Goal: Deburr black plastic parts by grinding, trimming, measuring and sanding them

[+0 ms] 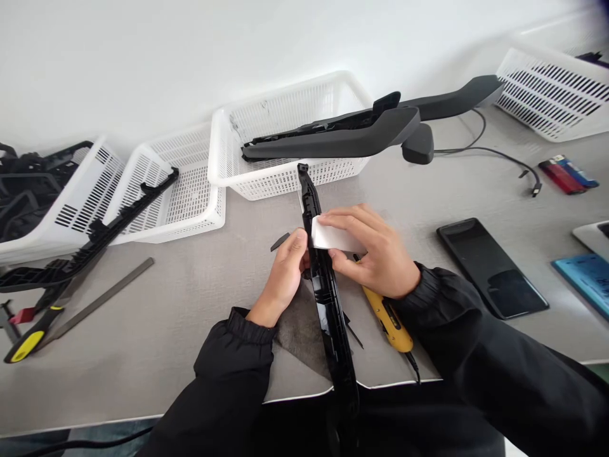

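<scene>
A long black plastic trim piece (326,295) stretches from the front edge of the table up toward the baskets. My left hand (281,271) is closed around its left side, thumb on top. Pinched between the thumb and fingers of my right hand (378,251) is a flat white piece (333,236), its end against the trim piece; I cannot tell what it is made of. A dark grey cloth (302,330) lies beneath. Beside my right wrist rests a yellow corded tool (390,320), partly covered by that hand.
Behind my hands, a white basket (285,181) carries long dark trim parts (333,141). More white baskets (200,222) stand left and right. A flat file (107,298) and a yellow-black handle (33,336) lie left. At right are a phone (492,266), lighters (568,174) and a cable (504,155).
</scene>
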Available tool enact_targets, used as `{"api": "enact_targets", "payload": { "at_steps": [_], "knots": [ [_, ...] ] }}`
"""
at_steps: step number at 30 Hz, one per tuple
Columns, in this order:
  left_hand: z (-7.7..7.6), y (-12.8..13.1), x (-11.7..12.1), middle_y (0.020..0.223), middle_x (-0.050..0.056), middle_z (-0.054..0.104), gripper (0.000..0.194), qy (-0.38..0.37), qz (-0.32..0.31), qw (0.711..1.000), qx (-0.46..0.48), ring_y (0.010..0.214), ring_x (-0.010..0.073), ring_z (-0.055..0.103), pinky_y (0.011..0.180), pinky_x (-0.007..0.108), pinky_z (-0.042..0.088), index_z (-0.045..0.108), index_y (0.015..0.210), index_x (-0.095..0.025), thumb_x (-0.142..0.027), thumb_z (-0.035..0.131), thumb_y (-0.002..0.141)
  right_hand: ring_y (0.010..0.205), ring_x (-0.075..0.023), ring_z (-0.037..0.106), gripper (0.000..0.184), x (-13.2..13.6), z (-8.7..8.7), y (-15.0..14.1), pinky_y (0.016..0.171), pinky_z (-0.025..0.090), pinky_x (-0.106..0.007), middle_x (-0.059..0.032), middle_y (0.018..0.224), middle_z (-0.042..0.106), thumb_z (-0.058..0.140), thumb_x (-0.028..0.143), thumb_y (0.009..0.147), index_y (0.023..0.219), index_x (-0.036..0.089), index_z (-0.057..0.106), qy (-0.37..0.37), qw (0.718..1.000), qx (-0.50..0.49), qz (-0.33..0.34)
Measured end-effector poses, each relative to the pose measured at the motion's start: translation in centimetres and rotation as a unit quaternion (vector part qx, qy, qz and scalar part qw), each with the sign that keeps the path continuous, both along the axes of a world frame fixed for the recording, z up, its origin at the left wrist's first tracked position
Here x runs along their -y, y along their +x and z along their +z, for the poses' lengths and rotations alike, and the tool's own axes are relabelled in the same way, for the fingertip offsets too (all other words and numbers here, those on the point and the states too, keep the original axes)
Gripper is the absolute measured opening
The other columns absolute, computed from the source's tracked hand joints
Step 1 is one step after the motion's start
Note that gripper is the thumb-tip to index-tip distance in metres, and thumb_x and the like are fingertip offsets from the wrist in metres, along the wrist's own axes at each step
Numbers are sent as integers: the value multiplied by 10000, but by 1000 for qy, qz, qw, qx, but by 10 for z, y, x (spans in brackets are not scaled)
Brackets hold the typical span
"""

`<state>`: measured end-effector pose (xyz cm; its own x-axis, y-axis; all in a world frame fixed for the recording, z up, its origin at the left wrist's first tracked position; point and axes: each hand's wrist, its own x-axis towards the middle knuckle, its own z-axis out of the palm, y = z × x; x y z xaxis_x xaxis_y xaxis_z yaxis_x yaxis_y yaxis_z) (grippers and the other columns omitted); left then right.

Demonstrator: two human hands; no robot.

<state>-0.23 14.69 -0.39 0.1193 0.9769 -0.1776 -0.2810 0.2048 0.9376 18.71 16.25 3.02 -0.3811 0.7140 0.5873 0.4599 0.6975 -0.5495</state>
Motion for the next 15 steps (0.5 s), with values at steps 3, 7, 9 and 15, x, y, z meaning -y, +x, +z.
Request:
{"api": "enact_targets", "payload": {
  "at_steps": [3, 7, 9, 15],
  "knots": [
    [2, 0, 2, 738, -29, 513, 540, 14, -2, 1000, -17, 621, 135, 475, 576, 294, 399, 588, 838, -224, -736, 724, 940, 1162, -356, 711, 455, -2, -1, 2, 1017, 585, -567, -124, 1290, 777, 666, 136, 905, 1345, 249, 698, 3, 1000, 0, -31],
    [3, 1, 3, 723, -36, 452, 577, 26, 9, 999, -22, 620, 126, 420, 576, 287, 376, 538, 778, -223, -748, 710, 942, 1168, -364, 710, 457, -3, 1, 4, 1027, 577, -578, -120, 1280, 784, 666, 142, 891, 1334, 249, 706, 0, 999, -5, -51],
    [3, 2, 2, 740, -31, 472, 580, 21, 14, 1000, -19, 640, 132, 445, 590, 286, 402, 548, 781, -224, -759, 721, 926, 1152, -356, 714, 452, -2, 2, 4, 1013, 581, -567, -111, 1285, 784, 661, 160, 893, 1330, 263, 711, -4, 1000, -5, -23],
    [-1, 1, 1, 808, -11, 567, 567, 3, 21, 1000, -10, 750, 158, 546, 702, 294, 490, 611, 834, -221, -766, 756, 893, 1109, -342, 705, 448, -3, 3, 5, 987, 588, -545, -105, 1274, 785, 660, 143, 877, 1302, 260, 739, 8, 1000, 15, 4]
  ]
}}
